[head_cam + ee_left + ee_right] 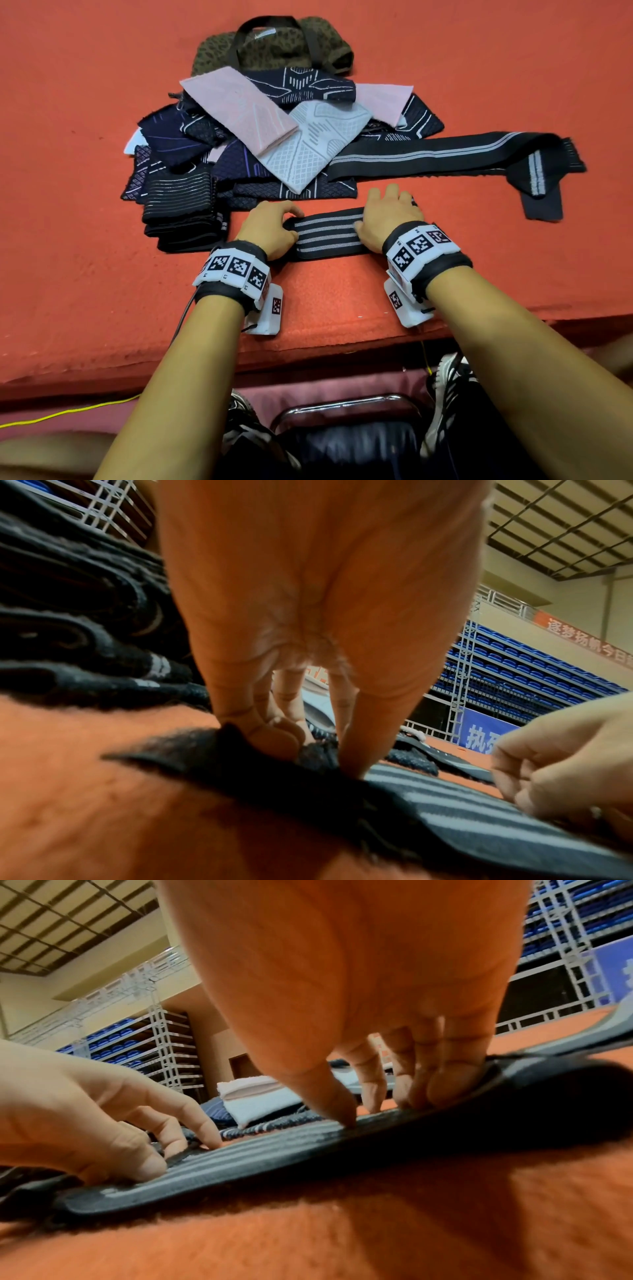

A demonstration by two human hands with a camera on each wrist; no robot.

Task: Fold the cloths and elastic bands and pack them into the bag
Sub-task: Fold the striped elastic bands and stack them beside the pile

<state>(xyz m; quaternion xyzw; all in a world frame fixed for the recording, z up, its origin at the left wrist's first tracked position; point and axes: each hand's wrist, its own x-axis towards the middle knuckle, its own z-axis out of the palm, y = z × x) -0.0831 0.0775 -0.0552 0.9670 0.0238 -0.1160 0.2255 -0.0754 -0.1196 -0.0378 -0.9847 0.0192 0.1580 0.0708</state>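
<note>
Orange felt covers the table (85,205), and in the head view a black elastic band with grey stripes (327,236) lies flat close to the near edge, both hands on it. The left hand (270,229) curls its fingers over the band's left end, and the right hand (390,216) presses flat on the right end with fingers fairly straight. Beyond them, toward the middle, sits a loose heap of pink, white and navy cloths (274,137), a stack of folded dark bands (181,212) to its left, a long unfolded striped band (445,154) running toward the right edge, and the leopard-print bag (274,48) nearest the far edge. From the left wrist view, the left hand's fingertips (274,739) pinch the band's dark end, bunching it slightly off the felt. From the right wrist view, the right hand's fingertips (346,1110) bear down on the striped surface, pinning rather than gripping it. The step in hand looks like folding this band, with nothing visibly packed so far. The next move probably calls for lifting the pinched end over toward the pinned end, keeping edges aligned so the stretchy fabric does not spring back.
</note>
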